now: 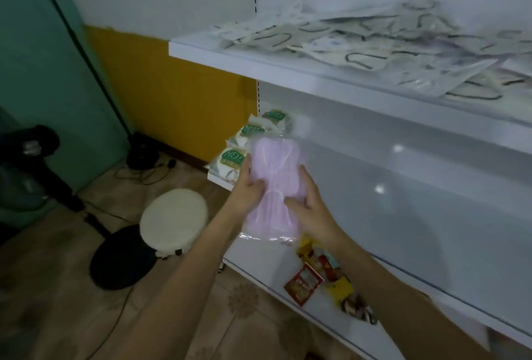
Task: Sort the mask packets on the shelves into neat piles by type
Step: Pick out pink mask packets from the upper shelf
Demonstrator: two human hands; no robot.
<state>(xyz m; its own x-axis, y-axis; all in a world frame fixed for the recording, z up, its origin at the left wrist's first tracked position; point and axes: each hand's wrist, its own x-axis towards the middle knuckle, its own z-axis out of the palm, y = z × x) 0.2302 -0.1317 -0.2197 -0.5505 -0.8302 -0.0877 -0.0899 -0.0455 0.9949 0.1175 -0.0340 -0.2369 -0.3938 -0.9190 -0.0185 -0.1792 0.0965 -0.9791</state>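
A pink mask packet [272,164] in clear plastic is held between both hands in front of the middle shelf [403,175]. My left hand [247,191] grips its left edge, thumb on top. My right hand [309,207] grips its right edge, thumb on the packet's front. Behind the packet, at the shelf's left end, lie white packets with green labels [234,158], overlapping loosely. A messy heap of pale mask packets with dark ear loops [374,43] covers the upper shelf [259,56].
Small red and yellow snack packets [322,279] lie on the lower shelf [259,270]. A round white stool [174,217] stands on the floor at the left, near a dark tripod base [121,256] and cables. A yellow and green wall is behind.
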